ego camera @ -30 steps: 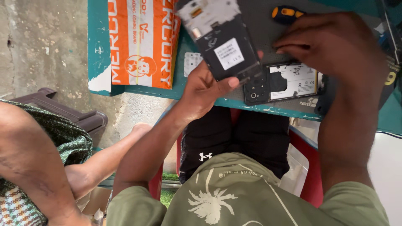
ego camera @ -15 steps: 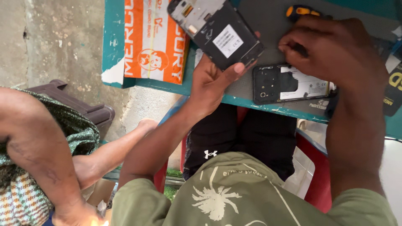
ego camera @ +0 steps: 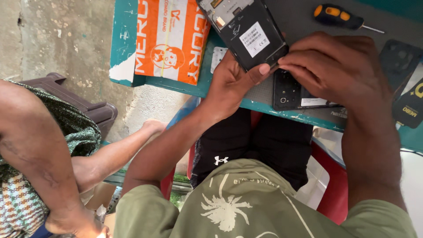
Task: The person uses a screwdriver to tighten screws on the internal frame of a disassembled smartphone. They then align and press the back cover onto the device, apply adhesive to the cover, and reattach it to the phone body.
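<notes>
- A flat orange-and-white plastic package (ego camera: pixel 169 42) lies at the table's left end, overhanging the edge.
- A small white rectangular label (ego camera: pixel 256 39) sits on the opened black phone's back.
- A black-and-yellow card package (ego camera: pixel 412 108) lies at the far right.

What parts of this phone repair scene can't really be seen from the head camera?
- Opened phone: its top is cut off by the upper frame edge.
- Right hand: whatever its fingertips pinch at the phone's corner is too small to tell.
- Black back cover on the table: partly hidden under the right hand.
- Left hand: its fingers are hidden behind the phone.
- Screwdriver: its tip is too thin to make out.
</notes>
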